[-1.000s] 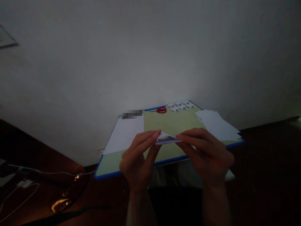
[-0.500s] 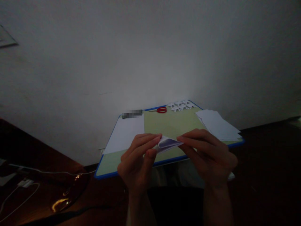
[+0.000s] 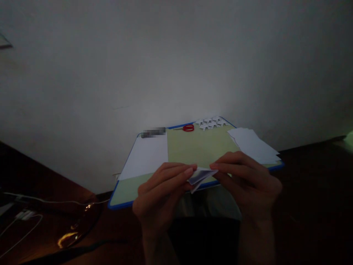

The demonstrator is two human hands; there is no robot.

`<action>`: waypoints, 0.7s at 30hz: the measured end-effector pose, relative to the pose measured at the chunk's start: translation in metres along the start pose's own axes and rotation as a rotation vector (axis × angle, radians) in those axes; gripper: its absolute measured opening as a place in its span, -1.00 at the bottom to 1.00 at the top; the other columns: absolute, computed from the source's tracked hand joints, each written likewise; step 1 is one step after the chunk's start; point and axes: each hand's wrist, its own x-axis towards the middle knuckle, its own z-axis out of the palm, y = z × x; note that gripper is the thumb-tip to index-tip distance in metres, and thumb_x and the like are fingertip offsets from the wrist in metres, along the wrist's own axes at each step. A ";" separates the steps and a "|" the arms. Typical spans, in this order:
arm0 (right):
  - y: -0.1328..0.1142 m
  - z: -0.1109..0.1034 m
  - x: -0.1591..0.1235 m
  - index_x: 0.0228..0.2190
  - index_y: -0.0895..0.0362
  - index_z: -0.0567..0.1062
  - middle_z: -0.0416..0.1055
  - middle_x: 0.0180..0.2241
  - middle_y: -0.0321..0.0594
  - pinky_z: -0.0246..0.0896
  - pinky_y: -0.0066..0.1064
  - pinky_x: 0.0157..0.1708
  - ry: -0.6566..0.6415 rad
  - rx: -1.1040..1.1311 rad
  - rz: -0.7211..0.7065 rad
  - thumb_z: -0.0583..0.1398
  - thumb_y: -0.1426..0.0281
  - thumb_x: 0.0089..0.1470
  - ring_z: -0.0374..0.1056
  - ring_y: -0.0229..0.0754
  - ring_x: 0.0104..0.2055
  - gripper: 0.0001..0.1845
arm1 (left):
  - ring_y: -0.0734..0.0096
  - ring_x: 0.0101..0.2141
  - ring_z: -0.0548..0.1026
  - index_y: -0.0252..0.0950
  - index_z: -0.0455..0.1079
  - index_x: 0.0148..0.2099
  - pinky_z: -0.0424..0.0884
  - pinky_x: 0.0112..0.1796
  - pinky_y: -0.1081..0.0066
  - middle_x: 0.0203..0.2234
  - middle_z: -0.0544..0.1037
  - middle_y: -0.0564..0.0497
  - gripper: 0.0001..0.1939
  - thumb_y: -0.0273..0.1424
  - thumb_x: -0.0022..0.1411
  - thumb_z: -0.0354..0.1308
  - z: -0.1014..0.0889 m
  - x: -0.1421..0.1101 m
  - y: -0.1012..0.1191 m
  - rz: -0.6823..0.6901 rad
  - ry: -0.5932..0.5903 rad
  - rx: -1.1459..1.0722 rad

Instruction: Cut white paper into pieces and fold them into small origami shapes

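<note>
A small folded piece of white paper (image 3: pixel 202 176) is held up between both hands, above the near edge of the table. My left hand (image 3: pixel 165 197) pinches its left side, with the fingertips along the top edge and the thumb partly hidden behind the fingers. My right hand (image 3: pixel 242 180) grips the pointed right end between thumb and fingers. The paper's layers stand apart toward me, so a gap shows between the folds.
The small green table (image 3: pixel 190 147) has a blue rim and stands against the wall. On it lie a white sheet (image 3: pixel 147 154), red-handled scissors (image 3: pixel 188 128), several folded paper shapes (image 3: pixel 211 123) and a paper stack (image 3: pixel 253 145). White cables (image 3: pixel 55 201) run at the left.
My left hand's fingers have shifted over the paper, and its thumb has gone down out of sight. The folded paper has tilted, its lower flap now hanging further down. The right hand keeps its pinch.
</note>
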 end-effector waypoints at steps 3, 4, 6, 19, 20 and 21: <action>0.001 0.000 0.000 -0.03 -0.05 0.68 0.61 -0.27 -0.29 0.47 -0.36 -0.37 -0.002 0.008 -0.011 0.42 0.63 0.09 0.51 -0.21 -0.26 -0.54 | 0.21 -0.14 0.65 -0.21 0.61 0.11 0.61 -0.20 0.17 -0.08 0.72 -0.05 -0.64 -0.60 0.31 0.33 0.001 0.001 0.000 0.018 0.023 -0.011; 0.001 0.000 -0.001 -0.03 -0.05 0.68 0.61 -0.27 -0.29 0.47 -0.36 -0.38 0.001 0.013 -0.017 0.42 0.63 0.09 0.51 -0.20 -0.26 -0.54 | 0.22 -0.15 0.65 -0.22 0.61 0.10 0.60 -0.21 0.17 -0.09 0.72 -0.05 -0.63 -0.61 0.29 0.34 0.002 0.001 0.001 0.023 0.032 -0.018; 0.002 0.000 -0.001 -0.03 -0.05 0.68 0.61 -0.27 -0.28 0.46 -0.36 -0.39 0.000 0.024 -0.021 0.42 0.63 0.08 0.51 -0.20 -0.26 -0.53 | 0.21 -0.16 0.65 -0.24 0.61 0.09 0.60 -0.22 0.15 -0.11 0.72 -0.06 -0.62 -0.64 0.27 0.35 0.003 0.001 0.001 0.028 0.053 -0.035; 0.001 -0.005 -0.003 -0.02 -0.05 0.68 0.60 -0.25 -0.25 0.45 -0.35 -0.41 -0.057 0.039 0.007 0.41 0.65 0.08 0.54 -0.19 -0.29 -0.52 | 0.21 -0.21 0.65 -0.19 0.63 0.06 0.59 -0.25 0.14 -0.16 0.73 -0.07 -0.71 -0.51 0.31 0.37 0.004 0.001 0.003 0.001 0.075 -0.028; 0.002 -0.005 -0.004 -0.01 -0.06 0.68 0.60 -0.25 -0.25 0.44 -0.35 -0.42 -0.060 0.045 0.010 0.41 0.64 0.09 0.54 -0.19 -0.29 -0.51 | 0.21 -0.21 0.65 -0.20 0.63 0.06 0.59 -0.25 0.14 -0.16 0.73 -0.07 -0.71 -0.51 0.31 0.36 0.005 0.002 0.003 0.000 0.080 -0.036; 0.002 -0.005 -0.004 -0.01 -0.07 0.68 0.60 -0.25 -0.25 0.43 -0.35 -0.43 -0.062 0.052 0.011 0.41 0.63 0.09 0.54 -0.19 -0.30 -0.51 | 0.21 -0.21 0.64 -0.21 0.63 0.06 0.59 -0.25 0.14 -0.16 0.73 -0.07 -0.72 -0.52 0.32 0.36 0.005 0.002 0.004 -0.003 0.089 -0.044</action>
